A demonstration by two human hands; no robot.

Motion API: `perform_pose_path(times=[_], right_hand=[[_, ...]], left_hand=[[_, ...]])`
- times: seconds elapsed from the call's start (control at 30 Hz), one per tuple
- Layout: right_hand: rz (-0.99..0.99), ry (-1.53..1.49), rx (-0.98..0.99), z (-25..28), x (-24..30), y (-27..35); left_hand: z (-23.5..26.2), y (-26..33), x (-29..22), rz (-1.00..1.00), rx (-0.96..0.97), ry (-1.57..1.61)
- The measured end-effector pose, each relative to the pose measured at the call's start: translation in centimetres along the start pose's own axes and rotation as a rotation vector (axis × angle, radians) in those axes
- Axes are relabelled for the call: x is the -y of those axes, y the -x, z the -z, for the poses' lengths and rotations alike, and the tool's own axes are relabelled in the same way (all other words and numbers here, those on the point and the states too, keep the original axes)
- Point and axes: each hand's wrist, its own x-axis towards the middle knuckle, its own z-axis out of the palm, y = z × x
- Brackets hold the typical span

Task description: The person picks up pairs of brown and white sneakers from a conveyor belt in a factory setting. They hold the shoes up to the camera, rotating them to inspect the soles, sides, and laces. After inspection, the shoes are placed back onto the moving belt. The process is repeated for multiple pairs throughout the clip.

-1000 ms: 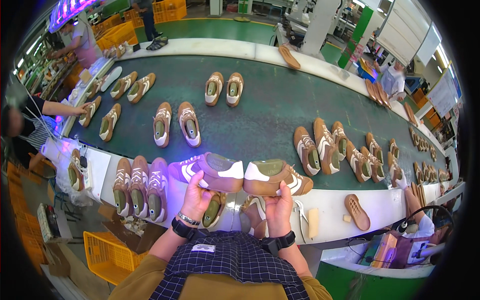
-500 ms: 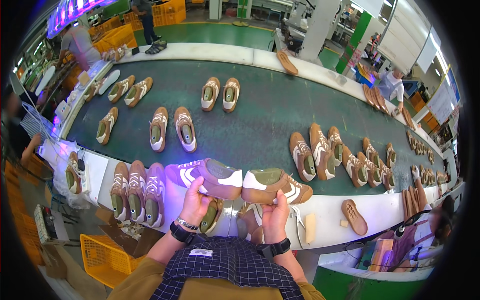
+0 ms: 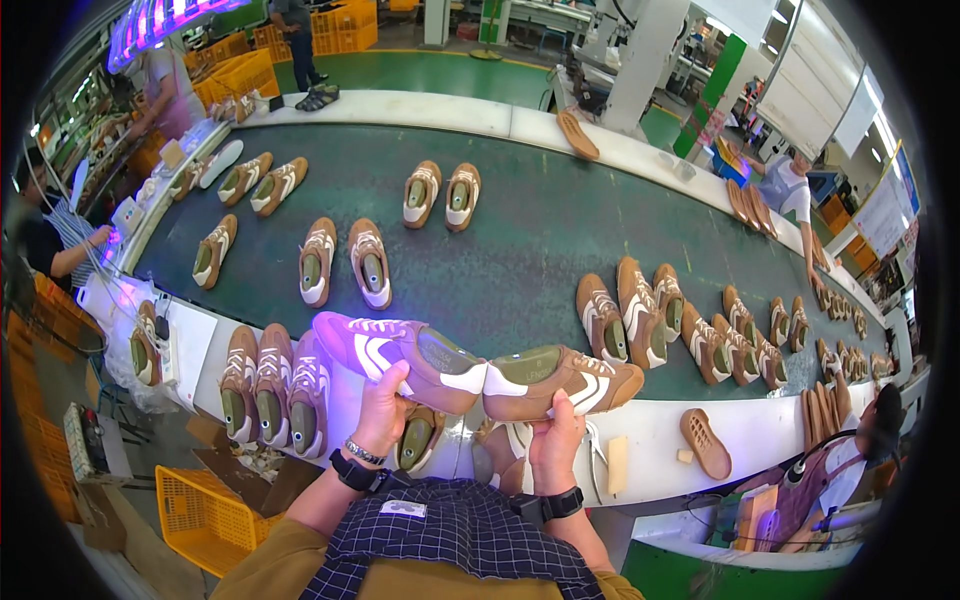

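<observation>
In my left hand (image 3: 380, 415) is a brown sneaker (image 3: 400, 358) with white stripes and an olive insole, its toe to the left under purple light. My right hand (image 3: 556, 445) grips the matching sneaker (image 3: 560, 380), toe to the right. The two white heels touch in front of me, above the near edge of the white ledge. Below my hands, partly hidden, lie another sneaker (image 3: 420, 437) and more brown-and-white shoe parts (image 3: 505, 445). Left of my left hand stand three sneakers (image 3: 273, 385) in a row.
A green conveyor belt (image 3: 480, 280) carries several sneakers. On the white ledge to my right lie pincers (image 3: 597, 455), a pale block (image 3: 617, 465) and a tan sole (image 3: 706, 443). A yellow crate (image 3: 205, 515) stands low at left. Co-workers (image 3: 785, 190) are around the belt.
Both sneakers have tilted, their toes moving slightly outward and their openings turning more toward me. At far right a co-worker's arm now reaches down to the belt's edge.
</observation>
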Motion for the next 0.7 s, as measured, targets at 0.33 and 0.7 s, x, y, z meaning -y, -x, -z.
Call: perform_pose_path(times=[0.33,0.7], right_hand=[[-0.272,-0.232,0.013,0.9,1.2,0.0],[-0.536,-0.218,0.120,7.0,2.6,-2.7]], left_hand=[[-2.0,-7.5,-2.3,0.146,0.268,0.225],[7.0,-13.1,1.9,-0.119,-0.172,-0.563]])
